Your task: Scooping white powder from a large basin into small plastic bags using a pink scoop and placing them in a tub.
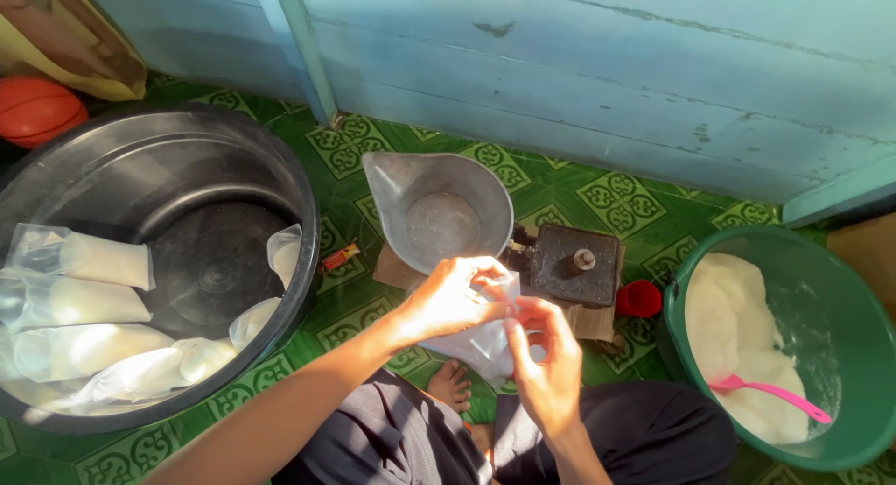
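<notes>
Both hands, left hand [446,300] and right hand [546,359], pinch the clear bag [476,340] just below the metal funnel [439,214]; best keep its mouth spread evenly.

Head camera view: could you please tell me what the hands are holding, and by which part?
Both the left hand and right hand hold a clear plastic bag by its top edge.

Clear plastic bag [481,340]: held between both hands, centre of view, above the lap. Filled clear bags of white contents [79,303]: several, lying side by side in the dark basin at left. Small red-orange packet [340,256]: on the green floor beside the basin.
</notes>
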